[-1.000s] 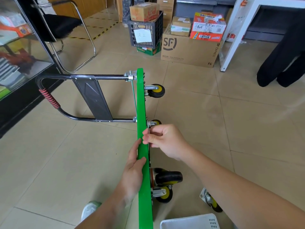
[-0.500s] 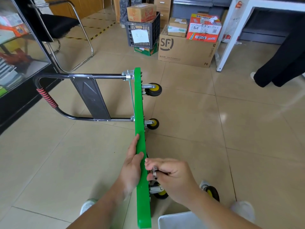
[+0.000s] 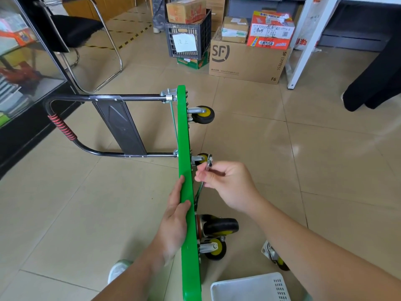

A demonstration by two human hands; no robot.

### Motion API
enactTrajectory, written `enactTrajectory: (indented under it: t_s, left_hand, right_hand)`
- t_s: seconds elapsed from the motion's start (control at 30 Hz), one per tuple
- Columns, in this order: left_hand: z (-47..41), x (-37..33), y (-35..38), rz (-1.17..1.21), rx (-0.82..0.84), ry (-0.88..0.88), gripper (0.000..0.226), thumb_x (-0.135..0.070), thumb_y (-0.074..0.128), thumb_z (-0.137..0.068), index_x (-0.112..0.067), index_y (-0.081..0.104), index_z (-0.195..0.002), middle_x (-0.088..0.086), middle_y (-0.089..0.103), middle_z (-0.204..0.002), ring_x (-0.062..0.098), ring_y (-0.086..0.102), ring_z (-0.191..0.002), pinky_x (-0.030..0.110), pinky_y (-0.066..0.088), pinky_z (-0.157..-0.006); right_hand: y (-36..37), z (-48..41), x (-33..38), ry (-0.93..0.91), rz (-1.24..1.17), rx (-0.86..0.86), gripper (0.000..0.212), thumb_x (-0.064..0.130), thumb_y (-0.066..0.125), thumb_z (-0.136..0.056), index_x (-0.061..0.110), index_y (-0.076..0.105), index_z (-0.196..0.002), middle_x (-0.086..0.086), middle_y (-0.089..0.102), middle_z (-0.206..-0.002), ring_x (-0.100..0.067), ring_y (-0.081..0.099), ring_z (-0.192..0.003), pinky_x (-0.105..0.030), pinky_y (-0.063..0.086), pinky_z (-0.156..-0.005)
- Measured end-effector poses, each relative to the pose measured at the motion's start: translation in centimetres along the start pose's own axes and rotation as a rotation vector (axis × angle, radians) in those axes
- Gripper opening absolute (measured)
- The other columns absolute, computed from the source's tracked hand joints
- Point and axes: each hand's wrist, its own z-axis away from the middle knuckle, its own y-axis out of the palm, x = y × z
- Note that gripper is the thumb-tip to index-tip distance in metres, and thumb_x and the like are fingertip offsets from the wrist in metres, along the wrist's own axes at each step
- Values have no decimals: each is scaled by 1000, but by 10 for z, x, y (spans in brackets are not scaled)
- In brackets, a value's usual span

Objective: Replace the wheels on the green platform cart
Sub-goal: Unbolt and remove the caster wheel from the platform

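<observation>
The green cart (image 3: 184, 131) stands on its edge on the floor (image 3: 86, 203). The left hand (image 3: 173, 220) stays flat against its side, fingers straight; the right hand (image 3: 230, 185) has moved up from the near wheels (image 3: 219, 227), pinching a small wrench (image 3: 209, 162).

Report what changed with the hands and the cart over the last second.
The right hand dipped toward the near wheels, then went back out along the green platform. It now pinches a small metal tool beside the small yellow-hubbed wheel. Unchanged: the left hand rests on the platform's edge, the platform stands on its side, and the loose wheel lies on the floor.
</observation>
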Motion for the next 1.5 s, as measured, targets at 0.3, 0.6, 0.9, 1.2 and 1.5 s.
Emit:
enactTrajectory:
  t_s: [0.3,0.6,0.9,1.2,1.5]
  left_hand:
    - [-2,1,1,-8,4,12,61,-25,42,-98,-43,32,-156,-13,40,-159,8,36,-147,42,25,-126]
    - [-2,2,2,6,-6,-1,65,-30,42,-92,-47,34,-154,-16,40,-159,8,38,-147,43,26,-126]
    - [-1,1,1,-19,-13,-24,60,-9,40,-106,-48,34,-152,-9,45,-158,11,43,-144,40,29,-124]
    - [2,-1,1,10,-5,2,59,-7,36,-107,-48,34,-148,-14,39,-159,7,38,-146,38,25,-126]
    - [-1,1,1,-8,-4,-5,61,-8,37,-107,-47,31,-154,-9,41,-159,17,42,-146,45,28,-125]
  right_hand:
    - [11,-32,-4,157,-42,182,21,14,73,-93,30,79,-80,-2,78,-80,-9,74,-82,-21,59,-72]
    - [9,-6,-5,112,-73,90,17,11,73,-92,27,76,-99,8,78,-97,-9,74,-100,-25,60,-83]
    - [16,45,-16,39,-177,62,33,1,76,-86,33,81,-90,9,79,-102,-5,72,-103,-18,56,-88]
    - [22,100,-50,-274,66,81,18,15,60,-86,10,77,-93,7,74,-105,-17,69,-116,-48,61,-89]
    - [4,50,-7,-136,-23,-77,28,-3,77,-84,20,79,-98,12,78,-100,-6,74,-99,-20,56,-90]
